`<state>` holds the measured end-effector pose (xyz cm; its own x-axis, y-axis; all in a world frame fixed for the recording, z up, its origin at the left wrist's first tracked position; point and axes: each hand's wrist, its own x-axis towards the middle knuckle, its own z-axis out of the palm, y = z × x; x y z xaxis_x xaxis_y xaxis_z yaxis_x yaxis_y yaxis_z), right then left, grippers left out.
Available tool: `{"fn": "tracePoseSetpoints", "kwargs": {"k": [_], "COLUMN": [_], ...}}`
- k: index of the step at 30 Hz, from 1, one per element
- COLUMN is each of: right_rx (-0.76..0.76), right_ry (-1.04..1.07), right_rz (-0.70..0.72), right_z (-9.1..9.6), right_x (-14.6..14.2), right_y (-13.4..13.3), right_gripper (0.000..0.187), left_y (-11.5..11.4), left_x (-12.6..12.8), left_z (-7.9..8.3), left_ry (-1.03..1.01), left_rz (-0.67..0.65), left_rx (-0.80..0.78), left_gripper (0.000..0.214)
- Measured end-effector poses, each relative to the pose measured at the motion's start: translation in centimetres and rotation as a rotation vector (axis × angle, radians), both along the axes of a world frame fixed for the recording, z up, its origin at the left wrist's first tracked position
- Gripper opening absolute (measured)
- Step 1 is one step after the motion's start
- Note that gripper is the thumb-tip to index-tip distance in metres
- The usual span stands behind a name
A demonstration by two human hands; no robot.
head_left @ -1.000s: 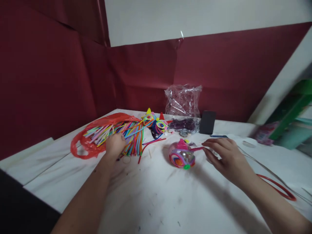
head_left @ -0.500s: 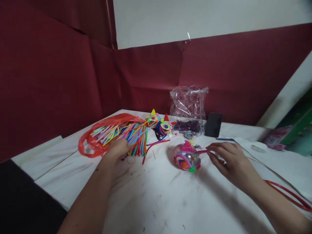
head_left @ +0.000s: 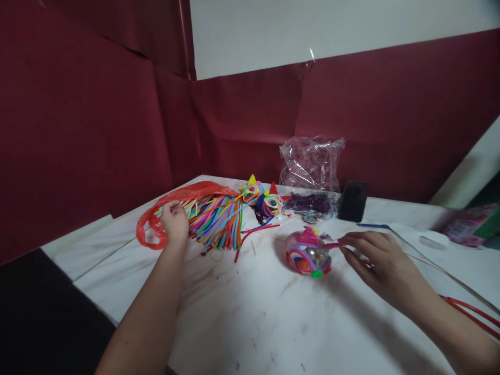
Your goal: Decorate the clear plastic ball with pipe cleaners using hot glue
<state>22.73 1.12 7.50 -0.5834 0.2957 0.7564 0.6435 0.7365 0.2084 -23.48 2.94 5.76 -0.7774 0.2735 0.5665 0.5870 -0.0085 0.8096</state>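
Note:
My left hand [head_left: 174, 221] rests on the left part of a bundle of coloured pipe cleaners [head_left: 216, 219] that spills from a red plastic bag [head_left: 150, 229]; its fingers curl into the strands. My right hand [head_left: 377, 255] pinches a pink pipe cleaner [head_left: 331, 245] that sticks out of a round ornament [head_left: 308, 254] wrapped in coloured spirals, lying on the white table [head_left: 253, 312]. Two finished spiral-eyed figures [head_left: 262, 199] with pointed ears stand behind the bundle.
A crumpled clear plastic bag [head_left: 311, 164] and a pile of dark purple strands [head_left: 310, 202] sit at the back by the red wall. A black phone [head_left: 352, 200] stands beside them. Red wire [head_left: 471, 312] lies at the right edge. A small ring [head_left: 216, 254] lies near the bundle.
My left hand has slid left and farther back along the pipe cleaner bundle toward the red bag. My right hand stays at the pink strand by the ornament. The view has shifted left.

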Motion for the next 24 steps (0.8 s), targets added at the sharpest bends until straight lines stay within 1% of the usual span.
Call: {"fn": "tracePoseSetpoints", "kwargs": {"k": [2,4,6,8,11,13,15,18,20,22,24], "right_rx": [0.004,0.004,-0.005,-0.01,-0.018,-0.026,-0.027,-0.041,-0.071,-0.089,-0.079], "right_ry": [-0.006,0.008,0.022,0.031,0.034,0.029,0.011,0.005,0.014,0.023,0.017], "right_rz": [0.003,0.014,0.017,0.022,0.035,0.029,0.021,0.023,0.025,0.021,0.022], "right_z": [0.1,0.1,0.1,0.0,-0.1,-0.3,-0.4,-0.6,-0.7,-0.8,-0.8], "right_x": [0.0,0.0,-0.1,-0.1,-0.2,-0.1,-0.1,-0.1,-0.1,-0.1,-0.1], "right_y": [0.0,0.0,0.0,0.1,0.1,0.2,0.2,0.2,0.2,0.1,0.1], "right_gripper": [0.009,0.01,0.011,0.011,0.011,0.012,0.012,0.014,0.016,0.017,0.016], "left_y": [0.0,0.1,0.3,0.3,0.4,0.3,0.2,-0.2,-0.5,-0.9,-1.2], "left_x": [0.0,-0.1,-0.4,-0.6,-0.6,-0.1,0.6,1.8,2.3,2.7,2.9], "left_z": [-0.1,0.0,0.1,0.1,-0.2,-0.5,-0.9,-1.0,-0.6,0.0,0.6], "left_ry": [-0.004,-0.003,-0.002,0.006,0.059,0.124,0.205,0.316,0.371,0.419,0.465], "left_rz": [0.004,0.0,-0.011,-0.039,-0.124,-0.195,-0.233,-0.206,-0.168,-0.137,-0.123], "left_rx": [0.059,0.085,0.069,0.007,-0.169,-0.323,-0.477,-0.68,-0.787,-0.862,-0.91], "left_gripper": [0.021,0.024,0.027,0.028,0.026,0.022,0.015,0.011,0.012,0.015,0.024]}}
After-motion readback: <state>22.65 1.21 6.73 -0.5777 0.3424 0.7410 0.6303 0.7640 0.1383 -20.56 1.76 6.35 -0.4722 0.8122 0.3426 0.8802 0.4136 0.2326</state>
